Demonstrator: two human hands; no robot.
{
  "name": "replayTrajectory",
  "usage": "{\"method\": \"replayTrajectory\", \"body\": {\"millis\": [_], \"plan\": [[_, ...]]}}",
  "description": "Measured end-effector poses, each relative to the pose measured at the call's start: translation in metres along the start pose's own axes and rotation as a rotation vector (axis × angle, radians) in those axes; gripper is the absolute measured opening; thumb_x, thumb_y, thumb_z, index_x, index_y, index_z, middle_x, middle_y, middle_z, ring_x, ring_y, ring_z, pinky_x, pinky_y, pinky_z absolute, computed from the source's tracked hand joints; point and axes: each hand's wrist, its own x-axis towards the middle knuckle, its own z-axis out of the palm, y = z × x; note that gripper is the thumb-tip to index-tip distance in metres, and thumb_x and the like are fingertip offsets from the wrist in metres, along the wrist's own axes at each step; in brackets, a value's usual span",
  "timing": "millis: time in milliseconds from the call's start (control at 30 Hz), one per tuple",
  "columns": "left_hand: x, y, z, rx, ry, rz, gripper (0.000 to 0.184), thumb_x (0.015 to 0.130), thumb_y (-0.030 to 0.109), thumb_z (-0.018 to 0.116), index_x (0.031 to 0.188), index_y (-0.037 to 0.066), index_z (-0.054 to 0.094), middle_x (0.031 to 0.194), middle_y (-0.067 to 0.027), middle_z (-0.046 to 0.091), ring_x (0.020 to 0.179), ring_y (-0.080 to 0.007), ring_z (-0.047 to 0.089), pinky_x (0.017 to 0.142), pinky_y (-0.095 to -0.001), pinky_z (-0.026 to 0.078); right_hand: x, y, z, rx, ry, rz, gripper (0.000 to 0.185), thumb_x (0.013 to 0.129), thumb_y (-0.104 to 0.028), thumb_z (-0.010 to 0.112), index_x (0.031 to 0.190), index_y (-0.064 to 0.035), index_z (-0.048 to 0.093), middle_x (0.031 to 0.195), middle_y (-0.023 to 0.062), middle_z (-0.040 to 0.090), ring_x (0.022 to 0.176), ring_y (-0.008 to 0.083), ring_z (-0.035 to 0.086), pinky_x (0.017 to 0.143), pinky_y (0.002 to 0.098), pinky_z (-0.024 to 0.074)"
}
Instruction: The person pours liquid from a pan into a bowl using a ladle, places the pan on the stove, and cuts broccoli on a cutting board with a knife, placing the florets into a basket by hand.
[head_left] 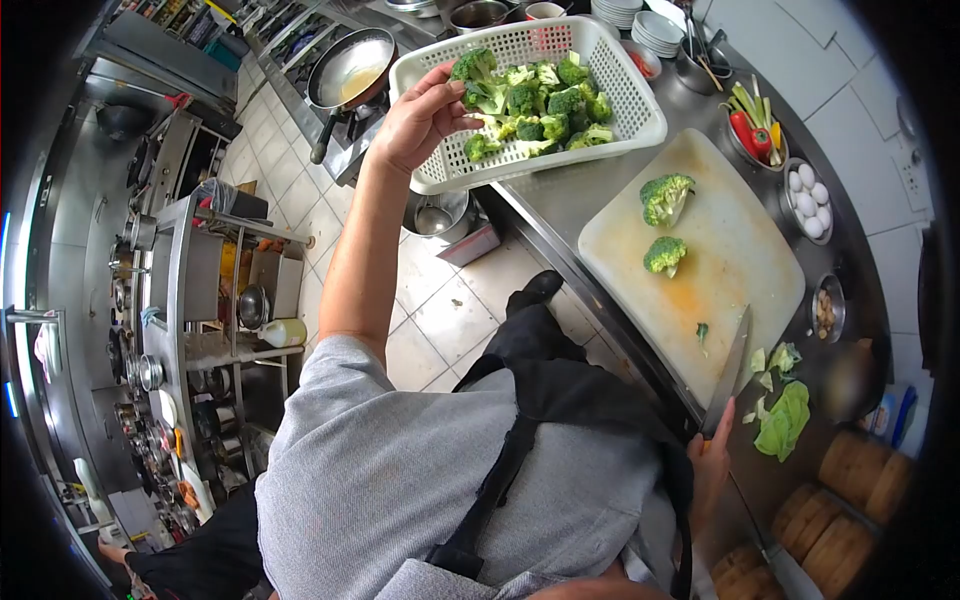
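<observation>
My left hand (428, 118) reaches over the near left end of a white perforated plastic basket (632, 105). Its thumb and fingers close on a broccoli floret (476, 72) at the basket's left side. Several more cut florets (545, 105) lie piled in the basket. My right hand (710, 468) grips a kitchen knife (732, 365) by its handle, the blade lying over the lower edge of a white cutting board (620, 240). Two larger broccoli pieces (667, 200) sit on the board, with a small green scrap (702, 333) near the blade.
Beside the board are cabbage leaves (783, 420), a bowl of eggs (808, 200), a bowl of peppers (752, 135) and a small garlic bowl (827, 308). A frying pan (352, 68) stands on the stove at left. Round wooden boards (860, 470) lie lower right.
</observation>
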Motion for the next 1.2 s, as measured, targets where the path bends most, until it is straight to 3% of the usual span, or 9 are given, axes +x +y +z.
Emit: {"method": "replayTrajectory", "body": {"millis": [333, 433, 500, 600, 667, 767, 833, 933, 1200], "plan": [[0.011, 0.001, 0.0, 0.046, 0.006, -0.03, 0.042, 0.106, 0.028, 0.061, 0.139, 0.002, 0.053, 0.121, -0.0097, 0.069, 0.101, -0.018, 0.07, 0.091, -0.0376, 0.06, -0.001, -0.011, -0.005, 0.051, -0.071, 0.125, 0.077, 0.096, -0.008, 0.053, 0.165, -0.0237, 0.024, 0.09, 0.0286, 0.069, 0.087, 0.0471, 0.069, 0.078, 0.0546, 0.0493], [0.019, -0.006, -0.001, 0.567, 0.617, 0.106, 0.058, 0.1, 0.04, 0.07, 0.139, -0.001, 0.055, 0.127, -0.013, 0.067, 0.118, -0.0202, 0.063, 0.1, -0.037, 0.049, -0.003, -0.005, -0.001, 0.002, 0.017, 0.049, 0.077, 0.095, -0.008, 0.053, 0.165, -0.0233, 0.024, 0.09, 0.0284, 0.07, 0.085, 0.0479, 0.069, 0.078, 0.0554, 0.0501], [0.015, -0.009, 0.003, 0.697, 0.729, 0.298, 0.061, 0.099, 0.038, 0.073, 0.14, -0.002, 0.055, 0.126, -0.0121, 0.067, 0.116, -0.019, 0.063, 0.099, -0.0337, 0.049, -0.002, -0.011, -0.005, -0.042, -0.006, 0.081, 0.077, 0.095, -0.01, 0.053, 0.165, -0.0234, 0.024, 0.09, 0.0287, 0.071, 0.084, 0.0487, 0.069, 0.077, 0.0561, 0.05], [0.003, -0.023, 0.051, 0.685, 0.576, 0.494, 0.032, 0.103, 0.019, 0.068, 0.127, -0.002, 0.064, 0.114, -0.0087, 0.071, 0.105, -0.0155, 0.065, 0.095, -0.029, 0.051, 0.0, -0.017, -0.007, -0.03, -0.05, 0.113, 0.077, 0.094, -0.011, 0.051, 0.165, -0.0238, 0.024, 0.089, 0.0289, 0.07, 0.085, 0.048, 0.069, 0.077, 0.0554, 0.0499], [-0.021, -0.047, 0.108, 0.758, 0.428, 0.376, 0.023, 0.102, 0.013, 0.067, 0.121, 0.002, 0.067, 0.112, -0.0062, 0.072, 0.104, -0.0139, 0.066, 0.094, -0.03, 0.052, 0.003, -0.014, -0.005, -0.012, -0.064, 0.104, 0.076, 0.094, -0.012, 0.05, 0.165, -0.0227, 0.024, 0.088, 0.029, 0.07, 0.085, 0.0474, 0.069, 0.077, 0.0549, 0.0499], [-0.045, -0.082, 0.165, 1.156, -0.015, 0.523, 0.031, 0.091, 0.014, 0.074, 0.12, 0.005, 0.069, 0.112, -0.0143, 0.071, 0.105, -0.0286, 0.07, 0.087, -0.038, 0.057, 0.007, -0.025, -0.008, 0.018, -0.1, 0.142, 0.075, 0.094, -0.011, 0.048, 0.165, -0.0206, 0.024, 0.089, 0.0292, 0.07, 0.084, 0.0459, 0.07, 0.076, 0.0537, 0.05], [-0.045, -0.115, 0.182, 1.136, -0.15, 0.468, 0.038, 0.086, 0.021, 0.08, 0.12, 0.007, 0.069, 0.113, -0.0149, 0.069, 0.105, -0.0355, 0.067, 0.089, -0.0427, 0.056, 0.007, -0.024, -0.006, 0.028, -0.131, 0.189, 0.074, 0.095, -0.011, 0.047, 0.165, -0.0196, 0.024, 0.09, 0.0294, 0.07, 0.084, 0.0451, 0.07, 0.075, 0.0531, 0.0501], [-0.042, -0.153, 0.2, 1.265, -0.214, 0.401, 0.056, 0.082, 0.039, 0.082, 0.126, 0.011, 0.064, 0.112, -0.0125, 0.066, 0.106, -0.0326, 0.066, 0.09, -0.0451, 0.052, 0.006, -0.009, 0.002, 0.091, -0.054, 0.097, 0.073, 0.096, -0.011, 0.045, 0.165, -0.0183, 0.023, 0.094, 0.0301, 0.07, 0.084, 0.0445, 0.07, 0.076, 0.0528, 0.0504], [-0.031, -0.184, 0.211, 1.453, -0.205, 0.334, 0.063, 0.075, 0.047, 0.084, 0.123, 0.011, 0.065, 0.107, -0.0115, 0.067, 0.103, -0.0312, 0.066, 0.085, -0.0434, 0.051, -0.005, 0.004, 0.018, 0.18, 0.103, 0.026, 0.07, 0.099, -0.013, 0.044, 0.166, -0.0239, 0.023, 0.102, 0.0282, 0.071, 0.085, 0.0429, 0.071, 0.077, 0.0527, 0.0512]]}}
